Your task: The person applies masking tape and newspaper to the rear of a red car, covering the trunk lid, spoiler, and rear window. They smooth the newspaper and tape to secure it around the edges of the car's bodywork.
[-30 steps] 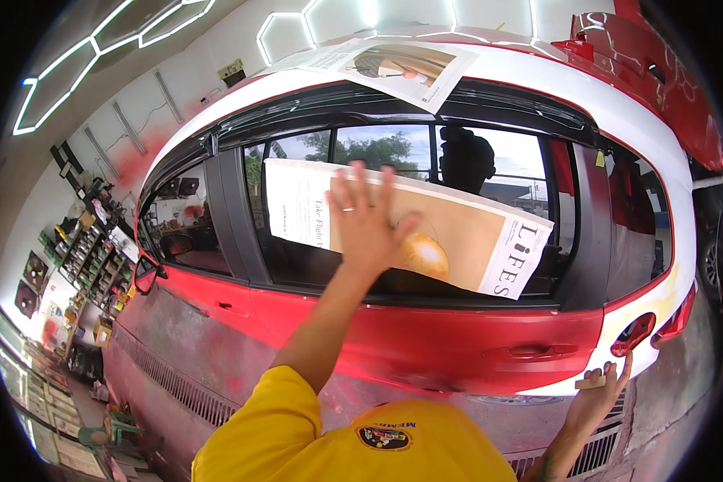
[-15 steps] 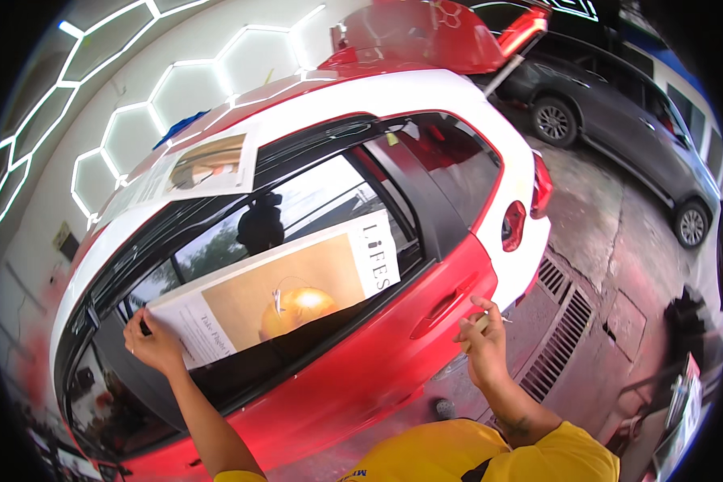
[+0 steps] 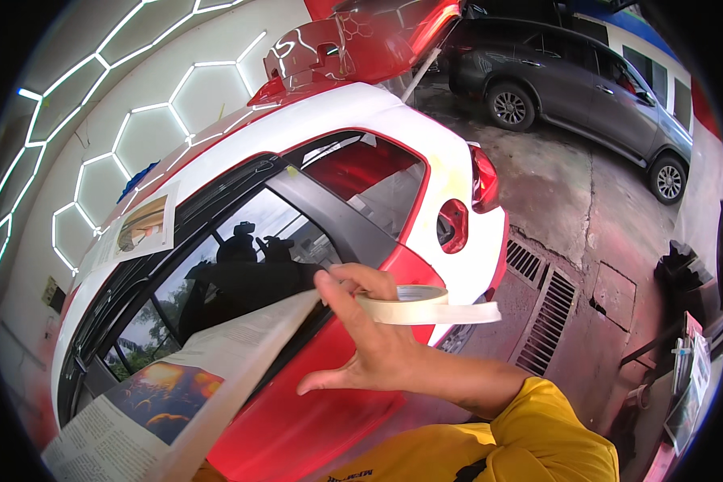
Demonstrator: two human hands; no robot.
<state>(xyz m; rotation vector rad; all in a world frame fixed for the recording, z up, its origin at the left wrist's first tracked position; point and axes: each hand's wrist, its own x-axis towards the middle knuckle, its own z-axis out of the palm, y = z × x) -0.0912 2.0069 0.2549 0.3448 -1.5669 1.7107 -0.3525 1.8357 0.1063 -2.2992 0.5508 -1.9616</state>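
Note:
My right hand (image 3: 369,337) is raised in front of the car's side, its thumb spread away from the other fingers. A roll of cream masking tape (image 3: 402,309) sits at its fingers, with a loose end sticking out to the right. My index fingertip meets the upper corner of a newspaper sheet (image 3: 241,345), which slants down to the lower left. A pale strip, seemingly tape, runs along the sheet's near edge. My left hand does not show. Behind the sheet are the dark side window (image 3: 249,249) and the red door (image 3: 305,418).
White primer-like paint covers the car's upper rear body (image 3: 361,112). Another printed sheet (image 3: 149,221) lies along the roof edge. The red tailgate (image 3: 321,48) is raised. Farther right, a grey car (image 3: 570,88) stands beyond a floor drain grate (image 3: 550,313). Papers (image 3: 687,386) hang at the right.
The sheet has come away from the window, down to the left, showing a different picture. My right hand has moved left to its corner. My left hand has left view; the view has shifted.

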